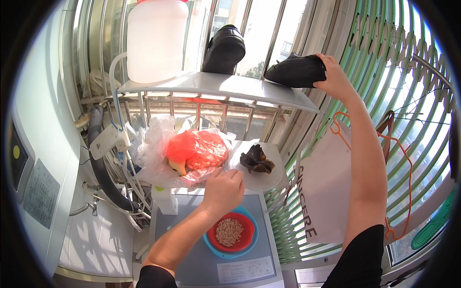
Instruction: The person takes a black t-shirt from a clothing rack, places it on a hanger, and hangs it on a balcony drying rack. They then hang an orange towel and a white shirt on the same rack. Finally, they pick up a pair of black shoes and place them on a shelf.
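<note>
My right hand (333,77) grips the heel end of a black shoe (297,71), whose toe points left over the right end of a white shelf (216,86). A second black shoe (225,50) leans upright against the window bars on the same shelf. My left hand (223,190) is beside the lower edge of a red plastic bag (198,149) of small pale pieces; whether its fingers hold the plastic is unclear. Right of that hand, dark dried pieces, possibly fungus (256,159), lie on a whitish lid or tray (266,180).
A large whitish plastic jar (157,41) stands at the shelf's left. Below my left hand, a red bowl of beans or nuts (229,230) sits in a blue basket (230,256) on a grey-topped appliance (180,230). An orange hanger (410,172) hangs by my right forearm.
</note>
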A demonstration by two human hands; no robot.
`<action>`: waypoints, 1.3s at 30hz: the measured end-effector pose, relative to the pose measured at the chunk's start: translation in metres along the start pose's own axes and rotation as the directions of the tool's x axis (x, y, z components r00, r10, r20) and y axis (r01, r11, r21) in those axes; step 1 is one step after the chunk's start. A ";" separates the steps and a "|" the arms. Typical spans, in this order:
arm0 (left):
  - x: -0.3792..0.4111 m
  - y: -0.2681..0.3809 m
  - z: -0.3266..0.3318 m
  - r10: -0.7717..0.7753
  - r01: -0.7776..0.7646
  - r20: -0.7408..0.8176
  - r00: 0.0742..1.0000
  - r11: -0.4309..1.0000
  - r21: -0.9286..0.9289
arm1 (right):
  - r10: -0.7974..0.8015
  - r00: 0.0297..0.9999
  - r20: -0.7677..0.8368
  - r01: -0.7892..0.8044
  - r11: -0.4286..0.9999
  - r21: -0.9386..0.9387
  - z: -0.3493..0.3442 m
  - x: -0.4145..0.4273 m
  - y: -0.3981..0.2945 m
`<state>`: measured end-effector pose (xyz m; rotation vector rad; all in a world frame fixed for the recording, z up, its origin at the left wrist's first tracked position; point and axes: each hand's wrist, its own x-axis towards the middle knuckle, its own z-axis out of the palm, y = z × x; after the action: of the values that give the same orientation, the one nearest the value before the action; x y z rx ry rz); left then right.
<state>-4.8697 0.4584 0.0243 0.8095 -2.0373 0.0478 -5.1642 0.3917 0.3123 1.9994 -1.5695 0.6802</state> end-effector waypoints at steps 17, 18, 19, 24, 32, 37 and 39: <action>0.000 -0.001 0.007 0.005 -0.005 0.027 1.000 1.000 -0.018 | 0.055 0.998 -0.030 -0.056 0.997 -0.043 0.014 0.023 -0.015; 0.000 -0.002 0.008 0.008 -0.007 0.032 0.999 1.000 -0.015 | 0.049 0.998 -0.025 -0.050 0.998 -0.037 0.013 0.024 -0.017; 0.001 -0.001 0.008 0.014 -0.014 0.021 1.000 1.000 -0.014 | 0.050 0.998 -0.022 -0.051 0.998 -0.048 0.011 0.025 -0.017; 0.005 0.005 0.013 0.032 -0.033 -0.008 0.999 0.999 -0.027 | 0.022 0.999 -0.048 -0.024 0.999 -0.031 0.025 0.021 -0.013; 0.008 0.022 0.018 0.067 -0.067 0.001 0.998 0.998 -0.015 | 0.044 0.996 -0.083 -0.043 0.999 0.012 0.035 0.005 -0.023; 0.000 0.014 -0.003 0.025 -0.029 0.127 0.992 0.999 0.029 | -0.003 0.994 -0.114 0.006 1.000 0.029 0.003 -0.001 -0.037; -0.005 0.006 -0.009 -0.001 -0.003 0.131 0.991 1.000 0.030 | -0.062 0.986 -0.153 0.070 0.996 0.047 -0.013 0.000 -0.048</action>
<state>-4.8646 0.4689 0.0276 0.8495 -2.1652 0.0265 -5.1189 0.4103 0.3177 1.9772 -1.4046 0.8340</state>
